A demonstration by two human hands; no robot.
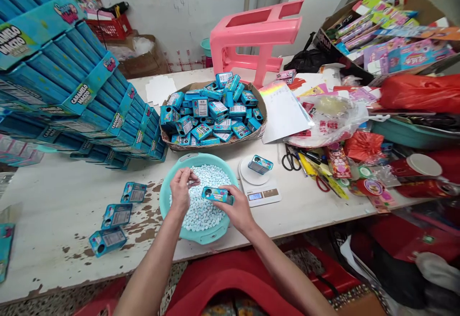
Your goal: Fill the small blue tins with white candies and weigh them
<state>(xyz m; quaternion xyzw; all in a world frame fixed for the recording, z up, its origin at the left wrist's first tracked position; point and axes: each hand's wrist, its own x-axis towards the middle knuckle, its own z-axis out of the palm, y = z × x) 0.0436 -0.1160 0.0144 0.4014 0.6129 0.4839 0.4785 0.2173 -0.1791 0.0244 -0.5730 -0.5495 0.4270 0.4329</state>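
My right hand (237,206) holds a small blue box (217,194) above a turquoise basin (210,235). A dark round hole shows at the box's left end. White and pale-blue candies (205,214) fill much of the basin. Over its left side is my left hand (181,186), fingertips pinched together; whatever they hold, if anything, is too small to name. Another blue box (260,164) rests on the white digital scale (266,195), right of the basin. Left of the basin, three blue boxes (133,192) lie in a slanting row.
Behind the basin stands a cardboard tray (215,146) heaped with blue boxes. Tall stacks of blue display cartons (81,98) rise at left. Scissors (291,158), pens, papers (285,114) and bags crowd the right side. A pink stool (257,28) is at the back.
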